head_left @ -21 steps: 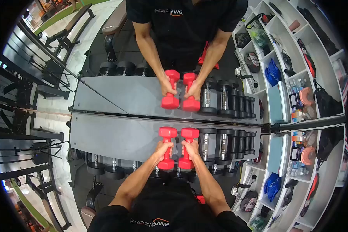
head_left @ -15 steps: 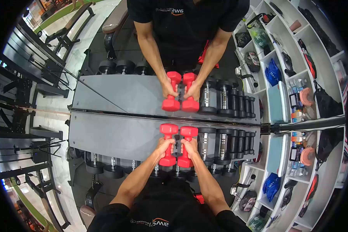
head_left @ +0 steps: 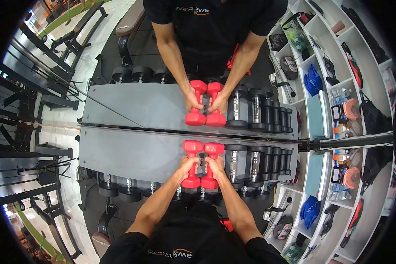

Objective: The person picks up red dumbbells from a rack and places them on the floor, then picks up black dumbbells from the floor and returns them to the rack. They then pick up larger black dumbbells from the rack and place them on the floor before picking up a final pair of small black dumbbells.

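Observation:
My left hand (head_left: 188,166) is wrapped round the handle of a red dumbbell (head_left: 192,146) with angular heads. A matching red dumbbell (head_left: 214,148) is gripped in my right hand (head_left: 214,167). The two dumbbells stand side by side, far heads nearly meeting, over the grey shelf top (head_left: 123,152). Between my knuckles a small dark object (head_left: 202,160) shows in part. To the right of my right hand lies a black dumbbell with a chrome handle (head_left: 234,163).
Beyond the shelf a mirror (head_left: 132,101) reflects my arms and both red dumbbells. More black dumbbells (head_left: 275,163) line the shelf's right end, with others (head_left: 129,192) on a lower rack. White cubbies (head_left: 295,198) hold bags and bottles at right; gym machines (head_left: 44,167) stand left.
The heads of the two red dumbbells are slightly closer together at the far end. Both hands keep their grip, and the view has shifted a little.

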Action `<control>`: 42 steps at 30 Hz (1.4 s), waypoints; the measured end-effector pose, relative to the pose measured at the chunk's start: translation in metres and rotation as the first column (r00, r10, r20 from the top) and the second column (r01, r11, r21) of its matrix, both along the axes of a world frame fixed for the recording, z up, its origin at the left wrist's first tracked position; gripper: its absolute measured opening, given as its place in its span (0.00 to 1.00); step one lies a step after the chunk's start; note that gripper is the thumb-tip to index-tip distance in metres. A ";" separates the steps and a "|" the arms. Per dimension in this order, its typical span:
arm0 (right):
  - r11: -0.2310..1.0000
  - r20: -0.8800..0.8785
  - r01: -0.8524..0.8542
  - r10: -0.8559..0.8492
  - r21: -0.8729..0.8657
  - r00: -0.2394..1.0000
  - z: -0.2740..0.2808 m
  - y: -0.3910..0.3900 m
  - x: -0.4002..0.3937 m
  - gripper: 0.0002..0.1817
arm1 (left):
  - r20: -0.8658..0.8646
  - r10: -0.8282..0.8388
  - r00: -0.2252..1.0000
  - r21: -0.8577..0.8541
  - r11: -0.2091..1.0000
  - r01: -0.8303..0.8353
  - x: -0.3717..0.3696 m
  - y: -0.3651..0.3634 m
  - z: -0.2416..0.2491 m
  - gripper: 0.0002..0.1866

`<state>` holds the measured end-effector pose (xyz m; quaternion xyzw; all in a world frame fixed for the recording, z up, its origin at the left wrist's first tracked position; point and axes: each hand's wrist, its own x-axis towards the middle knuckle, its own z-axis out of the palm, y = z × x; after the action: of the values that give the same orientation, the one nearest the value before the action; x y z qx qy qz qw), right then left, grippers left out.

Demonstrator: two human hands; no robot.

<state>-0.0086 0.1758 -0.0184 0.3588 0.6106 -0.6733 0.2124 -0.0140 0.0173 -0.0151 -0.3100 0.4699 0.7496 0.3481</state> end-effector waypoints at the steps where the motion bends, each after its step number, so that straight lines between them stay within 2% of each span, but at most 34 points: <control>1: 1.000 -0.003 -0.003 0.003 -0.003 1.000 0.001 0.001 0.000 0.03 | -0.005 -0.012 1.000 -0.006 1.000 0.011 -0.001 0.000 0.001 0.05; 11: 1.000 0.043 -0.025 0.025 0.011 0.999 -0.002 0.002 -0.008 0.03 | 0.013 0.010 1.000 0.000 1.000 -0.010 -0.004 0.002 -0.009 0.07; 22: 0.999 0.088 0.034 -0.035 0.013 0.996 -0.001 0.000 -0.013 0.03 | 0.010 0.042 0.999 -0.059 0.997 -0.041 -0.006 0.011 -0.008 0.06; 28: 0.994 0.098 0.088 -0.094 0.064 0.991 -0.002 -0.004 -0.013 0.05 | 0.038 0.069 0.997 -0.204 0.977 -0.060 -0.007 0.019 -0.006 0.05; 30: 0.991 0.089 0.053 -0.065 0.127 0.994 -0.004 -0.005 -0.014 0.06 | 0.041 0.067 0.997 -0.244 0.968 -0.055 -0.007 0.020 -0.006 0.06; 37: 0.973 0.075 0.009 -0.027 0.232 0.997 -0.004 -0.007 -0.014 0.05 | 0.064 0.040 0.997 -0.328 0.945 -0.017 -0.010 0.021 -0.005 0.07; 42: 0.971 0.068 0.022 -0.040 0.240 0.997 0.003 -0.008 -0.016 0.05 | 0.062 0.061 0.996 -0.367 0.930 -0.034 -0.010 0.023 -0.006 0.08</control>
<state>-0.0243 0.1683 -0.0155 0.4154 0.6734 -0.5847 0.1792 -0.0240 0.0407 -0.0206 -0.4077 0.5803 0.6457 0.2829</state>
